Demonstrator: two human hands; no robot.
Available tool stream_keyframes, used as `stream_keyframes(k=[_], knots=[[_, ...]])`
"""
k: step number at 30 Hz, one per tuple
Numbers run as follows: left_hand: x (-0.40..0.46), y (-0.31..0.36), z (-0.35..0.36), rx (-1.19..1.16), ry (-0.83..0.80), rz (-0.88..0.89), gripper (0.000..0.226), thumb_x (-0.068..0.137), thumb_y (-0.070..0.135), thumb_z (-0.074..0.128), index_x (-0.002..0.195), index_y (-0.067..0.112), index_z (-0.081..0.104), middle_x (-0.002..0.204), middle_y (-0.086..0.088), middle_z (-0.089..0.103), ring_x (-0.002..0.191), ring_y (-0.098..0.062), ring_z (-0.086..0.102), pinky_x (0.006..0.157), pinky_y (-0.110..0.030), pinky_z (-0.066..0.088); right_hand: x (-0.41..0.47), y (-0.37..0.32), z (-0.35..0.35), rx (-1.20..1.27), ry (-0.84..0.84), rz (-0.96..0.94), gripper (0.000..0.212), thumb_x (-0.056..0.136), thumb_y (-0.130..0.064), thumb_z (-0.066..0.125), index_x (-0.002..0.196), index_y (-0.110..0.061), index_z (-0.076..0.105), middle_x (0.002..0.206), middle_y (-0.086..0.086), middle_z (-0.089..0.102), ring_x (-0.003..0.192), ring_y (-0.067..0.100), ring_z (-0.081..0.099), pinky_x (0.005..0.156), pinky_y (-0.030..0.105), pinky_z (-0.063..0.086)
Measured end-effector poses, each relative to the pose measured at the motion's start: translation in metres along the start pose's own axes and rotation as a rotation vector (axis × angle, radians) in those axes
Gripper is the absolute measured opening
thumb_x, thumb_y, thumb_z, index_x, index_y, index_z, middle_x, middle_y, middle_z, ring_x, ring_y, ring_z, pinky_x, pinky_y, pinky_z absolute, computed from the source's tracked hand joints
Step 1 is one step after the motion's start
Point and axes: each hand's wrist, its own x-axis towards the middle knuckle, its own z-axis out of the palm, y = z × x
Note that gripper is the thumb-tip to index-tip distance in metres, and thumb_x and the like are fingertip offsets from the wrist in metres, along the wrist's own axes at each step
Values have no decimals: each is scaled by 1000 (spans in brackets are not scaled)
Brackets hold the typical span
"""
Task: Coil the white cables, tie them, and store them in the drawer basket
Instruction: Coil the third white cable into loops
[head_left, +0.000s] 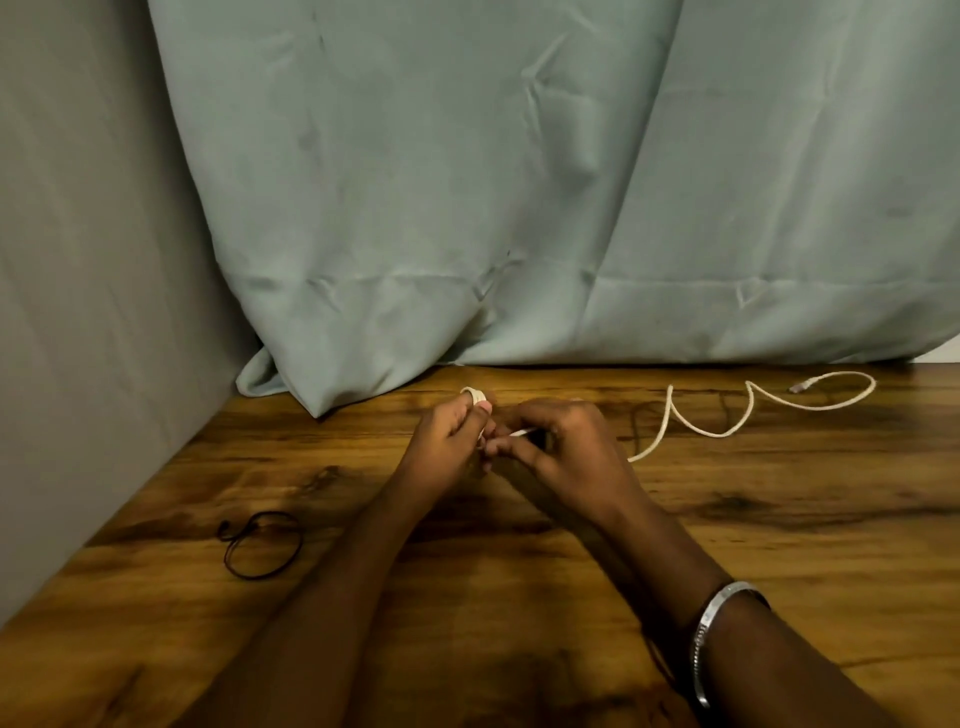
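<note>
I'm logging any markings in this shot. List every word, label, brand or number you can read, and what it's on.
None can be read.
The bracelet on the right wrist shows faint marks, too blurred to read.
The white cable, its plug and the black loop show no print.

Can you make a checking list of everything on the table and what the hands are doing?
Surface: brown wooden table, dark grain patches.
Job's things: white cable, part coiled in the left hand, the rest trailing loose to the right; no drawer basket seen.
Clutter: black band lying in a loop at the left.
Hands: left hand holds the coil; right hand pinches the cable; silver bracelet on the right wrist.
Cables: only the white cable.
Surroundings: pale green curtain behind; grey wall at the left.
</note>
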Motion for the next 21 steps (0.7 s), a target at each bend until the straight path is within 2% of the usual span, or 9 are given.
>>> stream_keyframes(k=[1,4,6,9,13,16,18,20,21], knots=[[0,-1,0,-46,-24,-30,29,106,15,42,99,-7,59,61,1,60,52,-15,55,56,-29,47,1,2,-1,73,35,24,4,88,-31,80,92,-31,80,87,-26,73,87,-6,68,77,26,54],[-2,1,7,-187,-160,-127,31,103,24,43,96,-4,56,57,4,51,45,-10,44,46,-22,35,2,7,-2,213,98,111,7,87,-22,84,88,-28,80,85,-17,77,84,5,72,75,31,57],[-4,4,12,-287,-246,-167,26,104,22,41,101,0,55,58,5,46,46,-8,38,46,-18,29,2,5,-2,286,123,156,11,86,-17,83,85,-27,79,84,-15,77,83,4,72,77,24,56],[-7,13,13,-423,-262,-251,23,104,12,37,89,5,54,56,1,41,44,-9,34,48,-24,21,3,5,-4,473,166,226,10,84,-6,83,86,-15,79,79,-10,77,78,-1,71,72,12,52],[-12,26,12,-519,-258,-333,25,102,14,39,88,4,57,53,0,38,46,-10,36,52,-26,18,7,13,-2,571,221,285,23,80,-5,85,90,-24,78,86,-8,79,81,7,72,76,22,58],[-14,30,13,-627,-265,-375,20,95,18,42,87,7,57,52,3,35,47,-11,38,61,-29,17,8,14,-1,613,228,296,24,83,-5,82,98,-24,78,88,-2,78,82,7,71,76,21,58],[-15,32,13,-716,-281,-378,21,90,23,43,84,8,56,50,4,32,47,-12,40,63,-31,16,7,13,1,666,226,313,29,89,-6,77,115,-19,77,90,4,75,79,2,67,73,17,55],[-17,33,13,-715,-272,-358,31,99,30,39,83,9,55,46,6,31,47,-11,40,62,-33,13,6,8,6,775,209,367,31,95,-10,70,126,-13,73,92,-1,77,76,-4,67,66,11,51],[-19,33,14,-686,-259,-323,31,101,32,41,82,10,53,45,8,31,46,-8,40,65,-35,9,5,7,8,819,199,392,28,98,-10,67,126,-9,73,90,-5,78,72,-6,68,62,9,49]])
